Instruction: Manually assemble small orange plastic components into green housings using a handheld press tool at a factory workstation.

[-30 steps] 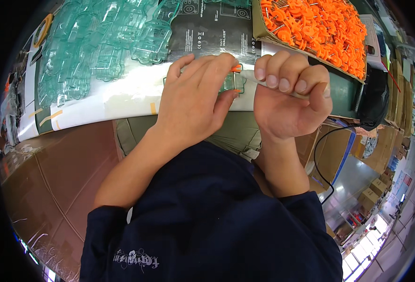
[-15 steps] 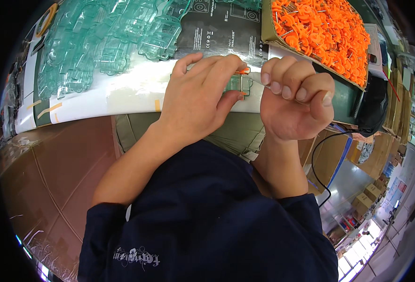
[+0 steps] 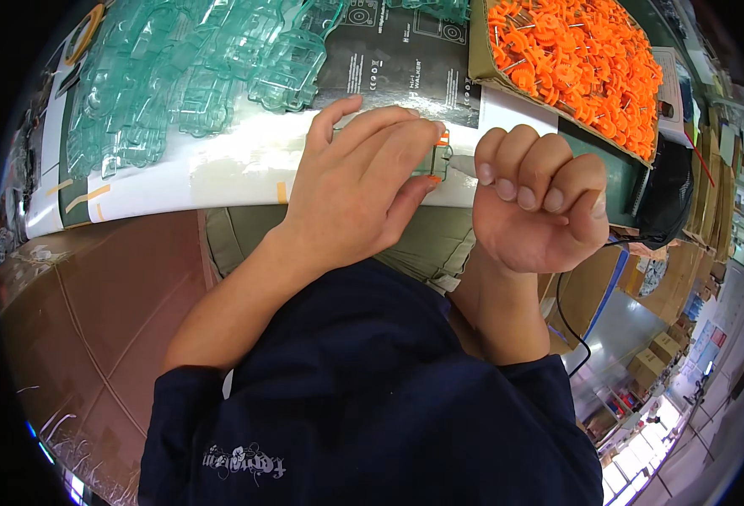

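My left hand (image 3: 351, 181) rests over the work surface, its thumb and fingers closed around a small clear green plastic shell (image 3: 442, 164). An orange wheel (image 3: 444, 137) shows at the shell's far side and a metal axle runs across toward my thumb. Most of the shell is hidden beneath the hand. To the right, apart from it, my right hand (image 3: 540, 202) is raised palm up with its fingers curled in. Whatever those fingers may hold is hidden.
Many clear green plastic shells (image 3: 212, 76) lie spread at the far left. A cardboard box (image 3: 486, 63) full of orange wheels on metal axles (image 3: 582, 63) stands at the far right. Between them lies a black printed sheet (image 3: 397, 63). A black bag (image 3: 671, 198) hangs by the right edge.
My right hand has moved slightly right and nearer to me, away from the shell. My left hand has stayed over the shell, with only a small shift.
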Demonstrator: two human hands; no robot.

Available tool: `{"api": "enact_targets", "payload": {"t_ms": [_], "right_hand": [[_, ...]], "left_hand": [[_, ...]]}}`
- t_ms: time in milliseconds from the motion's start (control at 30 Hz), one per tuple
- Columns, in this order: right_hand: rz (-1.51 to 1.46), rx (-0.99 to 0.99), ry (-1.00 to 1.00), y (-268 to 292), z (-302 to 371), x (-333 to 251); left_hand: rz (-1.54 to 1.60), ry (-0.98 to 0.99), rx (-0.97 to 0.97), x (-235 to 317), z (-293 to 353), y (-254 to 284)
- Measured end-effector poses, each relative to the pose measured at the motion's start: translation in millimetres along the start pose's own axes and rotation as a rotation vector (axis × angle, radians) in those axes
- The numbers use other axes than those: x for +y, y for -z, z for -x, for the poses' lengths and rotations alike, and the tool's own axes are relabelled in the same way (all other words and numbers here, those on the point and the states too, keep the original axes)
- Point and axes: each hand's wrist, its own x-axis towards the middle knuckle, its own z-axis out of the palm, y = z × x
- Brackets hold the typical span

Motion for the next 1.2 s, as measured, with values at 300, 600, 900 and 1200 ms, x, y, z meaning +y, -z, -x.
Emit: {"api": "enact_targets", "payload": {"t_ms": [300,600,900,1200], "right_hand": [[0.128,-0.082,0.038,5.1,0.8,8.5],[0.019,0.035,0.040,1.9,0.6,15.3],[0.089,0.030,-0.033,3.7,-3.4,10.4],[0.095,0.071,-0.254,-2.2,-12.0,4.7]], "left_hand": [[-0.015,0.003,0.006,2.0,-1.3,-3.9],[0.025,-0.034,0.026,-2.7,-0.3,-4.4],[0.002,0.013,-0.043,1.6,-3.2,2.6],[0.022,0.054,-0.061,3.7,-4.2,5.1]]}}
